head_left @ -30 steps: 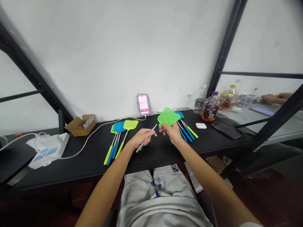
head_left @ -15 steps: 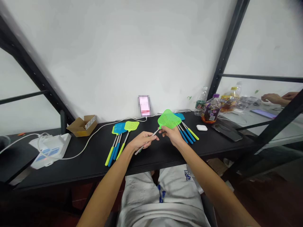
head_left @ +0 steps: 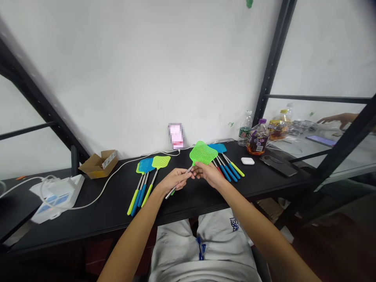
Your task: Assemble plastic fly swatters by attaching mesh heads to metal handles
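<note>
A bright green fly swatter (head_left: pixel 202 153) is held over the front of the black desk, its mesh head up and to the right. Around its metal shaft my left hand (head_left: pixel 176 180) is closed, with the bare end of the shaft sticking out at lower left. My right hand (head_left: pixel 208 173) pinches the swatter just below its head, fingers closed. A sliver of green shows beneath my left hand; what it belongs to is hidden. On the desk to the left lie blue and yellow-green swatters (head_left: pixel 145 165). More swatters (head_left: pixel 217 148) with blue and yellow-green grips lie behind my right hand.
A phone (head_left: pixel 176 136) leans on the wall with a white cable. Left are an open cardboard box (head_left: pixel 98 166) and a white power strip (head_left: pixel 57 199). Right are bottles (head_left: pixel 257 138), a white case (head_left: pixel 247 161) and a dark phone (head_left: pixel 278 165). Another person's hand (head_left: pixel 340 118) shows beyond the frame.
My hands have drawn slightly closer together on the swatter, and its head sits a little lower and further left. The view has shifted slightly. The other person's hand has changed pose.
</note>
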Action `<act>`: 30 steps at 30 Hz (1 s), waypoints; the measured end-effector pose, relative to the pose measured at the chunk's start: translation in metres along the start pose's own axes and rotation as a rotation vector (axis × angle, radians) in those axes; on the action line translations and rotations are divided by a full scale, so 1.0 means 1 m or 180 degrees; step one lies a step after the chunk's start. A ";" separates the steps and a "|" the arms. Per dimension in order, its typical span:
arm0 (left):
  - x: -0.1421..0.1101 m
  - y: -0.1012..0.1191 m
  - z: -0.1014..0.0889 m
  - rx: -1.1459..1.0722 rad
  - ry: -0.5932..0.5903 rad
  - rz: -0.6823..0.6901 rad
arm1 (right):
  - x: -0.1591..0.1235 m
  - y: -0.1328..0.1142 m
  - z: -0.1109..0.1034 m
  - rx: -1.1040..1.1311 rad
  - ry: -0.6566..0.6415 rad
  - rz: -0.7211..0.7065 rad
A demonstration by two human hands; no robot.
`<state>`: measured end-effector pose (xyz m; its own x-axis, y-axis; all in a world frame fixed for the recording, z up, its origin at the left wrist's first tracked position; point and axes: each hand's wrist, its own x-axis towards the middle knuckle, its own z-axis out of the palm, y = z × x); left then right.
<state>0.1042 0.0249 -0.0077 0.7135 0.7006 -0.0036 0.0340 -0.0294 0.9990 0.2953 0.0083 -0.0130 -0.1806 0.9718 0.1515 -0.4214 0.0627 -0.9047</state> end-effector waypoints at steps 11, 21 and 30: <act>-0.001 0.007 0.010 0.0257 -0.0029 0.0077 | -0.004 0.003 0.007 -0.0143 -0.0229 -0.0100; 0.006 -0.002 0.013 0.0557 0.0341 -0.0267 | 0.006 0.003 0.001 -0.0035 0.0535 -0.0574; 0.003 -0.008 0.013 0.0713 0.0583 -0.0339 | 0.013 0.000 -0.010 0.0437 0.1538 -0.0754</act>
<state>0.1153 0.0182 -0.0159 0.5604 0.8244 -0.0793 0.2697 -0.0911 0.9586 0.3016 0.0227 -0.0154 0.3478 0.9305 0.1152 -0.5188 0.2933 -0.8030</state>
